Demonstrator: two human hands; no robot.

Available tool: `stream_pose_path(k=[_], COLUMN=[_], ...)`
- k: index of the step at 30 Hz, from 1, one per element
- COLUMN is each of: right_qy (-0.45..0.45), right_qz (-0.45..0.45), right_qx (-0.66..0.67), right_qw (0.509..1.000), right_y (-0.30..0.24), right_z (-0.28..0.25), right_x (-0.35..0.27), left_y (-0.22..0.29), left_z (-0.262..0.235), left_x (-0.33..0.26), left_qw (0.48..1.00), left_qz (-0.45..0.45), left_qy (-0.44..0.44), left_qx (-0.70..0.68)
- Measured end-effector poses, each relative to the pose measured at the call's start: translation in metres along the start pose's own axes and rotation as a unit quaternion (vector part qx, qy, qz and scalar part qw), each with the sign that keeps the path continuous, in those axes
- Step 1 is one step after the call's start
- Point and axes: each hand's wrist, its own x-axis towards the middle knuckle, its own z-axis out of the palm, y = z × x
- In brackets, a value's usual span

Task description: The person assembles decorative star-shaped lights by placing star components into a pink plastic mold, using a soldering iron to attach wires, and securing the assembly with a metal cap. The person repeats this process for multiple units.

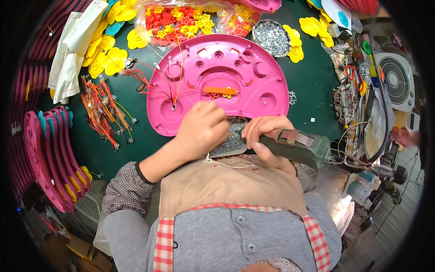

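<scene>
- Pink shell [251,88] lies inside-up on the counter [312,93], maybe for easy reaching.
- Left hand [205,129] curls; can't tell if it's holding anything.
- Right hand [268,136], apart, grips a green tool [297,152].
- Metal bits [230,144] sit close, likely for grabbing.

Wire bundle [106,109] left of panel [219,80], fan [393,79] far right.

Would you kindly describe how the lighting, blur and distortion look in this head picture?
Head view: black vignette at both sides, fisheye stretching toward the rim; head view: pink panel well lit and fairly sharp; head view: pale plastic at lower right washed out; head view: reddish shape far right blurred.
</scene>
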Motion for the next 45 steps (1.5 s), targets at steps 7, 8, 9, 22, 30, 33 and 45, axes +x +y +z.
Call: stream_pose_path(k=[7,8,9,22,30,33,45], right_qy=[-0.042,-0.052,-0.043,-0.063,0.030,0.014,0.041], right_qz=[-0.151,-0.169,-0.184,-0.194,-0.148,-0.180,-0.154], right_qx=[0.048,0.048,0.054,0.084,0.008,-0.053,-0.053], right_qw=[0.986,0.983,0.981,0.975,0.988,0.982,0.986], right_y=[-0.024,-0.027,-0.027,-0.034,-0.030,-0.020,0.031], right_z=[-0.009,-0.011,-0.012,-0.014,-0.003,-0.010,0.001], right_x=[0.026,0.028,0.028,0.039,0.047,0.064,0.089], left_y=[0.010,0.010,0.010,0.010,0.000,-0.042,-0.054], left_z=[0.015,0.013,0.011,-0.003,-0.017,-0.029,-0.014], left_x=[-0.002,-0.001,0.002,0.001,0.023,0.023,0.016], left_qw=[0.999,0.998,0.998,0.940,0.986,0.988,0.989], left_qz=[-0.022,-0.026,-0.027,-0.123,-0.039,-0.114,-0.121], left_qy=[0.044,0.052,0.062,0.087,0.145,0.093,0.046], left_qx=[0.007,0.005,-0.006,-0.305,-0.078,0.046,0.066])
